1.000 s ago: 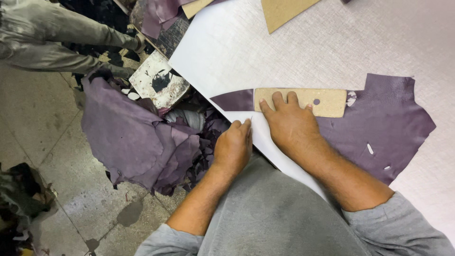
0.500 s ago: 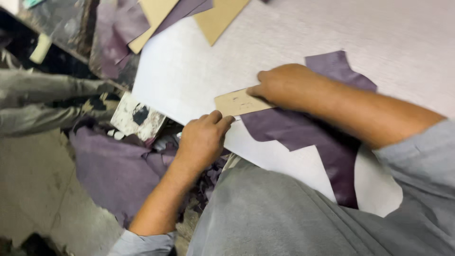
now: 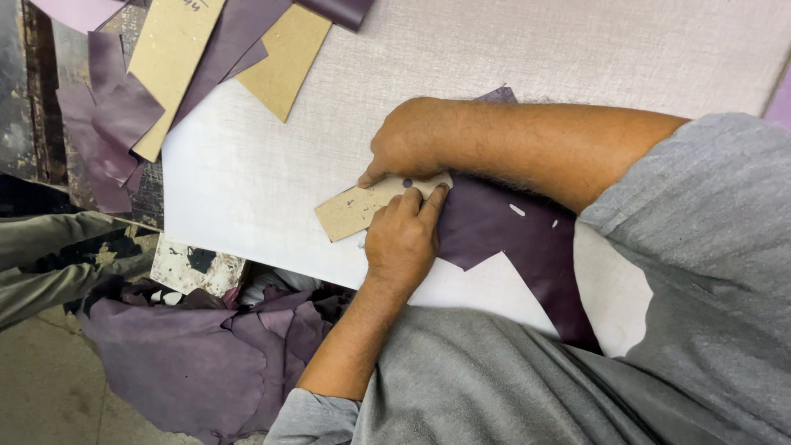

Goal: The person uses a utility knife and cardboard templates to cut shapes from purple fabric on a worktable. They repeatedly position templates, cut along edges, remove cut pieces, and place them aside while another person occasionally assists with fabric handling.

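— Where was the cardboard template (image 3: 356, 210)?
— Flat on the purple leather piece (image 3: 503, 231), pinned under the right hand (image 3: 404, 152); the left hand (image 3: 401, 241) seemingly traced or cut its edge, any tool hidden.
— Next?
— Following that edge steadily.

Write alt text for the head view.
Two bare hands press a tan card template onto purple leather on a white board: right hand above, left hand below. More templates lie upper left; leather scraps pile by the floor.
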